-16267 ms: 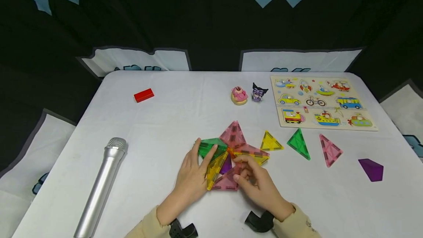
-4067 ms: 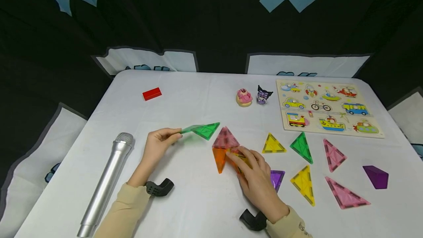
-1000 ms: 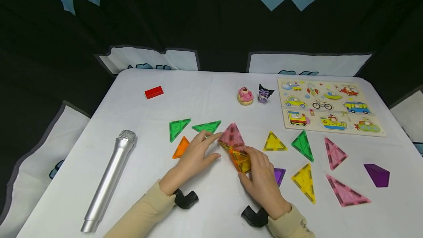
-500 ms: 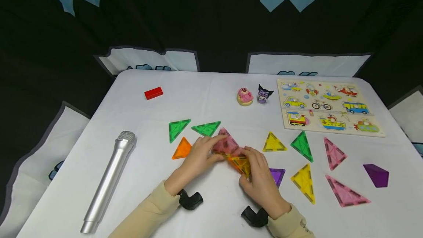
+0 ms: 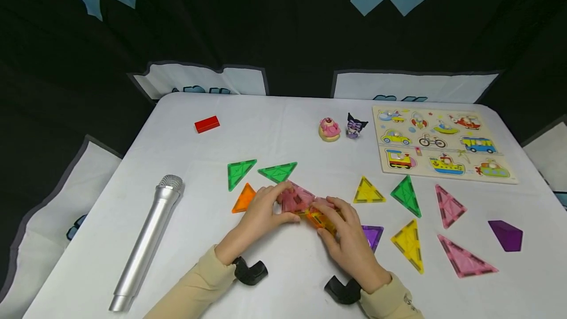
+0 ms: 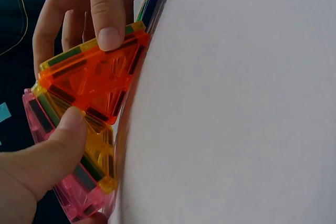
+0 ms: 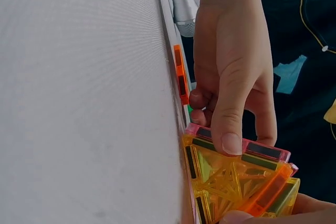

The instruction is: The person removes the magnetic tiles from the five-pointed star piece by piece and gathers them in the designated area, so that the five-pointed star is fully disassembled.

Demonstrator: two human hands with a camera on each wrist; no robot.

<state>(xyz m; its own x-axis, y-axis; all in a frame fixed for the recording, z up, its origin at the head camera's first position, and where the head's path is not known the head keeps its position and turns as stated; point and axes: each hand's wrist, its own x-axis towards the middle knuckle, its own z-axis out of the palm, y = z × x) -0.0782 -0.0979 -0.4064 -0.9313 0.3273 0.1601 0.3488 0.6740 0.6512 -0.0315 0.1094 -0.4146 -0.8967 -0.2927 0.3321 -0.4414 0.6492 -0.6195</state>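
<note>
We found small cluster of translucent pink, orange, yellow magnetic triangle tiles (image 5: 310,208) pinched between both hands: left hand (image 5: 261,213) gripped pink side, right hand (image 5: 347,238) orange-yellow side; equally near.

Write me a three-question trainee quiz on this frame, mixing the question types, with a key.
1. True or false: both hands grip the stack of pink, yellow and orange translucent plastic triangle tiles.
2. Multiple choice: which loose tile lies nearest the left hand? A) orange triangle tile B) purple four-sided tile C) pink triangle tile
3. Fill in: the silver microphone lies on the white table to the ____ of the hands.

Key
1. True: the left thumb and a finger of the right hand press on the stack.
2. A
3. left
</note>
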